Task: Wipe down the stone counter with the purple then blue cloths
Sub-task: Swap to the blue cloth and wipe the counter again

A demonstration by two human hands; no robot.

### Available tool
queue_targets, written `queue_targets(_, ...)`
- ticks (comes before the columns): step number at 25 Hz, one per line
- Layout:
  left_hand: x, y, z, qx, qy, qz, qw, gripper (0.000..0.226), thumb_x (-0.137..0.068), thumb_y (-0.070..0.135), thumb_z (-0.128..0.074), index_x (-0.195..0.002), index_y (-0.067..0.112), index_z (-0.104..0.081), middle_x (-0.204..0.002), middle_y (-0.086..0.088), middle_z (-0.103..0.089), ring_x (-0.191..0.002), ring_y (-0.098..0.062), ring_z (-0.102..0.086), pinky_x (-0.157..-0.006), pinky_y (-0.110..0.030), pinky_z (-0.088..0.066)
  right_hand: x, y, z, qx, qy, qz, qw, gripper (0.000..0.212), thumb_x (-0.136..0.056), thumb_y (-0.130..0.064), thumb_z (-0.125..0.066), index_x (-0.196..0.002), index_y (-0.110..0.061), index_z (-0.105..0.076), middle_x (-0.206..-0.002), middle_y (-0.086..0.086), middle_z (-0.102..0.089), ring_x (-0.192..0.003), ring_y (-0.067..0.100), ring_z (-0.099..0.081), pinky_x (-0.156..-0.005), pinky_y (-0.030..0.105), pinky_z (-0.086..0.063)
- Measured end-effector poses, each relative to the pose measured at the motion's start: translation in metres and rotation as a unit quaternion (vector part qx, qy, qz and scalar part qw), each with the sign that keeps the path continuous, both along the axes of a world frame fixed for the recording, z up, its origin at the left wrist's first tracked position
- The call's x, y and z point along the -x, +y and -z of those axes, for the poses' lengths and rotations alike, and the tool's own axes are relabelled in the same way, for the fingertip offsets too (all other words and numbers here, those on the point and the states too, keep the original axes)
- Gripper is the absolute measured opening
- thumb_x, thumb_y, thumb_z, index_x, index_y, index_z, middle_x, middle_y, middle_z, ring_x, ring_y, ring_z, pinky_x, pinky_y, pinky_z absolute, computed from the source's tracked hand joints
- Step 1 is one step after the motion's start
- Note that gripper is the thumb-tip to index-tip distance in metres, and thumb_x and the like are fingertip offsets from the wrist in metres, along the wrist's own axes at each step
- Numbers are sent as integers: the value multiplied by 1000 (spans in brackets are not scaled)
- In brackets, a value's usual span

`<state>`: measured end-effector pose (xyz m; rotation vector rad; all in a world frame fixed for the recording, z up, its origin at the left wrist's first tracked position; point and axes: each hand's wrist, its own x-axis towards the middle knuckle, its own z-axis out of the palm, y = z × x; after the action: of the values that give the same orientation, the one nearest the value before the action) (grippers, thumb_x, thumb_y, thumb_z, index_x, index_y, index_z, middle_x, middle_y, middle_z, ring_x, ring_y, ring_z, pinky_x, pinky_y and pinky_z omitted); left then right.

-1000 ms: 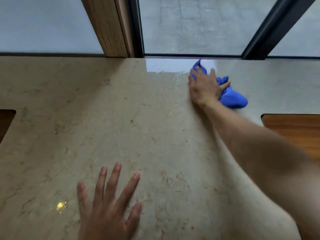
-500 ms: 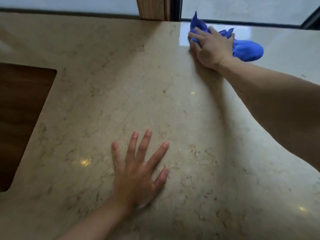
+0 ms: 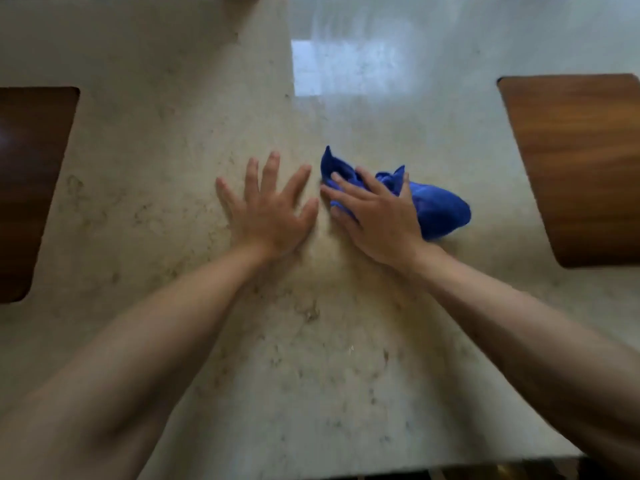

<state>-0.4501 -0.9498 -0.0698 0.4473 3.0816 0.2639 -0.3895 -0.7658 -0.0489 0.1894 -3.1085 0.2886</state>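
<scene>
A crumpled blue cloth [image 3: 440, 209] lies on the beige stone counter [image 3: 311, 341], a little right of the middle. My right hand [image 3: 377, 220] presses flat on the cloth's left part with its fingers spread and straight; the cloth bulges out to the right of the hand. Just to its left, my left hand [image 3: 268, 209] rests flat on the bare stone with fingers spread. The two hands lie almost side by side. No purple cloth is in view.
Two brown wooden surfaces sit in cut-outs of the counter, one at the left edge [image 3: 27, 188] and one at the right [image 3: 581, 168]. A bright reflection [image 3: 346, 67] lies on the stone at the far middle. The counter's near edge [image 3: 381, 469] runs along the bottom.
My right hand has dragged the blue cloth from the far edge by the window back toward me, to beside my left hand. The view has tilted down, so the window is gone.
</scene>
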Motion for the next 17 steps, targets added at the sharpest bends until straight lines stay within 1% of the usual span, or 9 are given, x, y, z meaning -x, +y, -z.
queue_targets(2,5,-3,-5,-4,-29,9,1000,62,-87,64,-30,-148,50,-30,-165,0,-18,-152,-27,-8,-111,-73,0,-65,-21,-3,36,-7,1,999,43,-102,-48,-35,-142,-43,-47,-152,-16,-42,-146,21,-30,-109,76,-6)
queue_targets(5,5,-19,-12,0,-57,40,998,62,-91,59,-35,-151,43,-25,-165,1,-16,-152,-28,-3,-116,-66,-4,-157,-50,-7,31,15,4,999,41,-99,-46,-43,-137,-38,-56,-146,-12,-51,-141,24,-41,-106,77,-15)
queue_targets(7,-1,-33,-14,9,-60,48,997,62,-92,58,-34,-151,41,-22,-165,1,-15,-152,-27,-3,-116,-65,-9,-208,-68,-4,23,14,9,1000,42,-98,-46,-44,-139,-40,-53,-146,-13,-50,-141,24,-40,-103,78,-19)
queue_targets(8,-5,-40,-13,21,-62,52,997,63,-92,59,-31,-150,40,-21,-165,1,-14,-152,-28,-3,-115,-65,-11,-225,-77,-3,20,5,11,1000,44,-99,-48,-43,-142,-41,-48,-148,-14,-47,-143,25,-37,-103,78,-21)
queue_targets(10,-12,-52,-10,40,-61,62,995,67,-89,64,-20,-151,39,-17,-166,1,-10,-152,-29,-3,-115,-65,-11,-238,-86,-2,-4,-16,32,999,51,-101,-53,-38,-150,-43,-32,-154,-15,-38,-147,27,-28,-103,78,-23)
queue_targets(12,-14,-59,-7,40,-60,70,995,74,-85,68,-11,-153,39,-15,-167,1,-7,-152,-29,-3,-116,-63,-9,-238,-79,-7,-49,-28,53,997,66,-96,-64,-38,-155,-42,-17,-160,-11,-29,-149,34,-19,-103,80,-19)
queue_targets(14,-14,-63,-3,40,-54,74,995,76,-84,72,-6,-153,43,-13,-167,3,-5,-153,-28,-3,-115,-66,-5,-247,-68,-14,-89,-35,93,991,76,-88,-73,-41,-154,-43,-18,-162,-5,-24,-148,41,-16,-102,83,-11)
queue_targets(15,-14,-64,-1,43,-52,71,995,74,-85,72,-6,-153,45,-12,-167,5,-5,-153,-27,-2,-114,-69,-2,-256,-64,-15,-94,-43,115,988,76,-86,-75,-41,-153,-44,-22,-162,-3,-23,-147,44,-17,-101,84,-11)
queue_targets(17,-14,-65,-1,47,-54,60,996,70,-85,74,-6,-151,50,-9,-166,9,-3,-153,-26,1,-108,-75,6,-271,-70,-16,-71,-53,142,986,70,-84,-74,-42,-148,-47,-34,-161,-2,-28,-144,48,-24,-96,85,-20)
